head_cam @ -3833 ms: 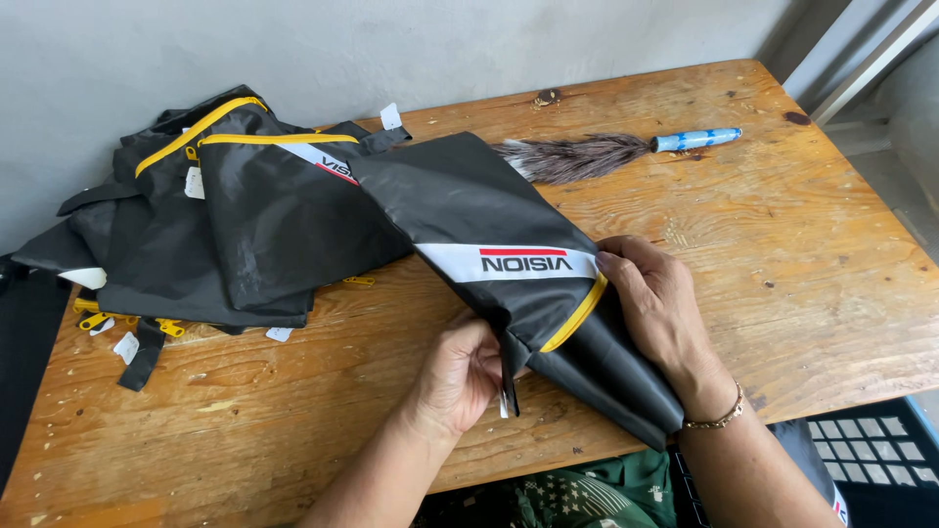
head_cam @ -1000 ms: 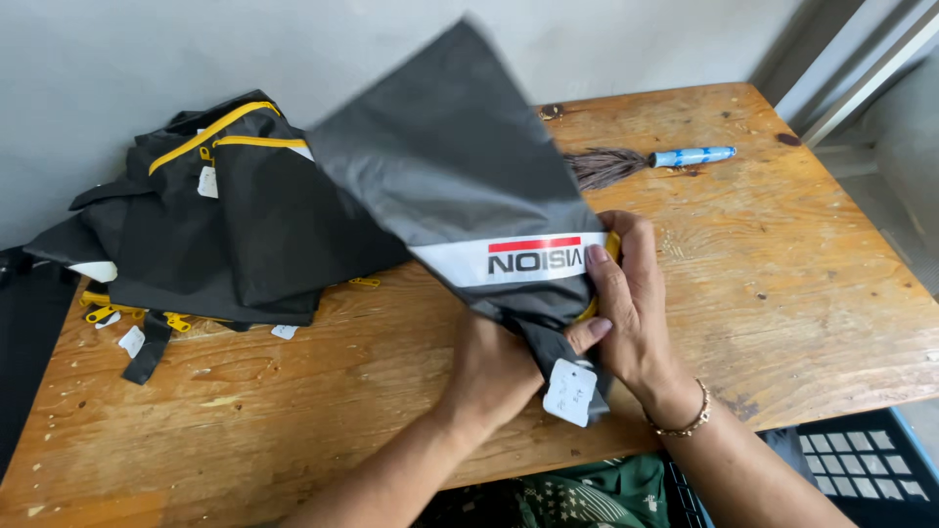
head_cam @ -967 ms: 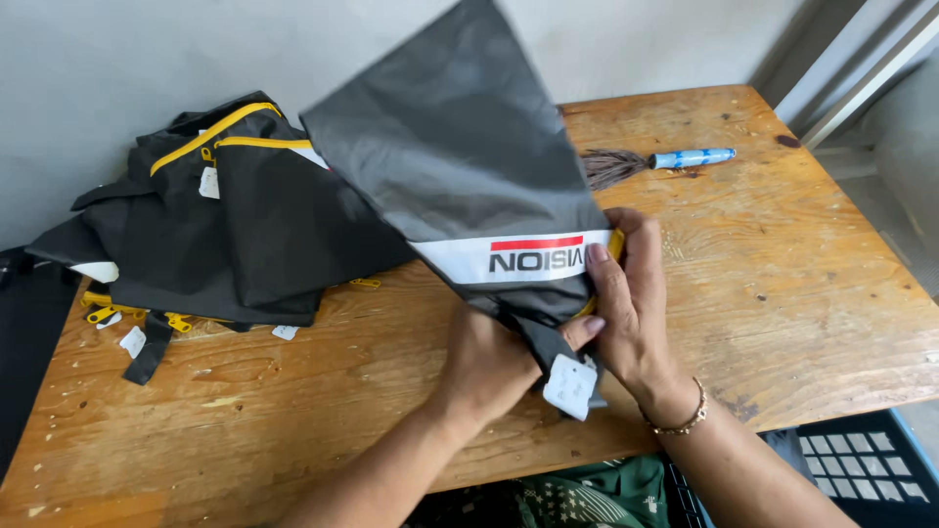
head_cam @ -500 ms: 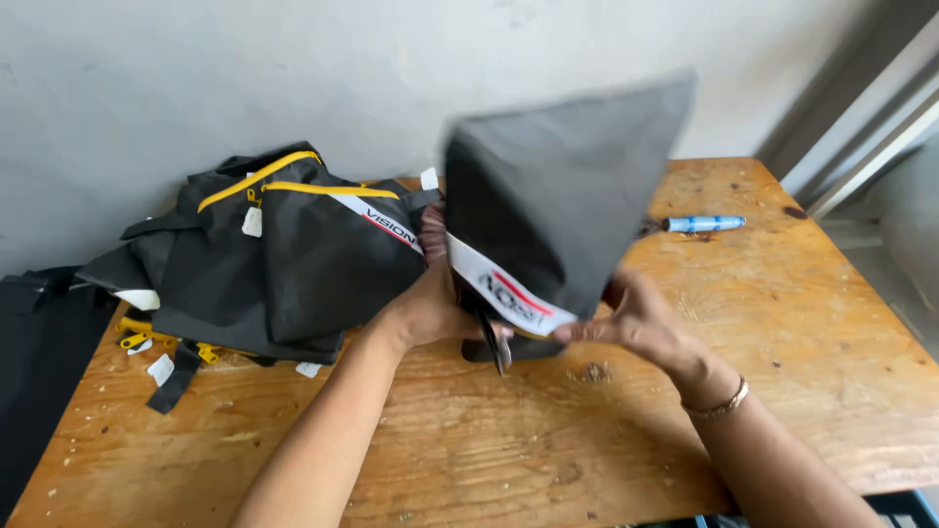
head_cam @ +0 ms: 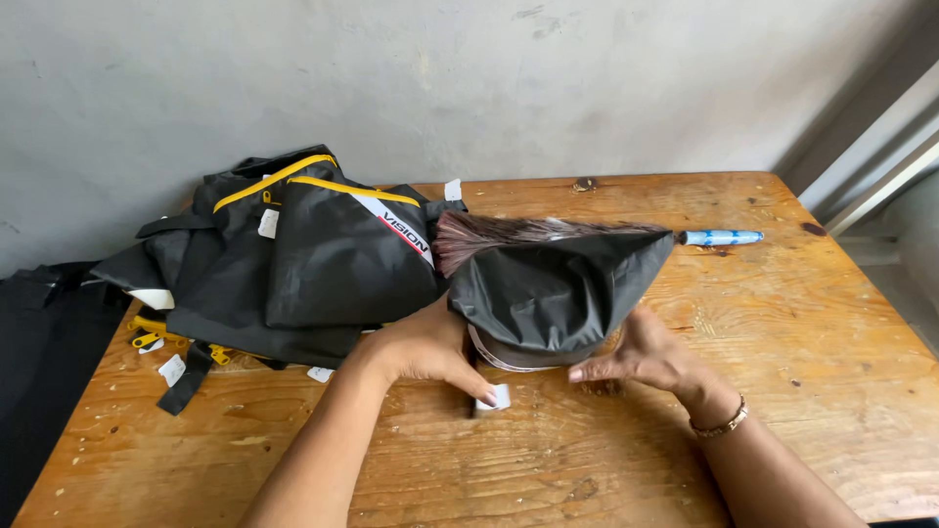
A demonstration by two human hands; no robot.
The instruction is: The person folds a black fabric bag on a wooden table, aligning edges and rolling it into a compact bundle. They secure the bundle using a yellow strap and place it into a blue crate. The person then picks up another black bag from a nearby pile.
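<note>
A black fabric bag [head_cam: 558, 293] lies folded on the wooden table [head_cam: 802, 323], its near edge showing a white stripe. My left hand [head_cam: 425, 352] grips its left side, fingers curled beside a small white tag [head_cam: 494, 396]. At the bag's right near edge, my right hand [head_cam: 641, 354] holds the fabric with fingers spread; a thin bracelet is on that wrist. The bag partly covers a feather duster [head_cam: 509, 235] with a blue handle [head_cam: 722, 237].
A pile of black bags with yellow zips and white tags [head_cam: 284, 254] lies at the table's left. More black fabric [head_cam: 44, 342] hangs off the left edge. A grey wall stands behind; a metal frame runs at the right.
The bag was held up in the air between my hands; now it is down on the table, folded over, resting on the duster. Both hands came down with it.
</note>
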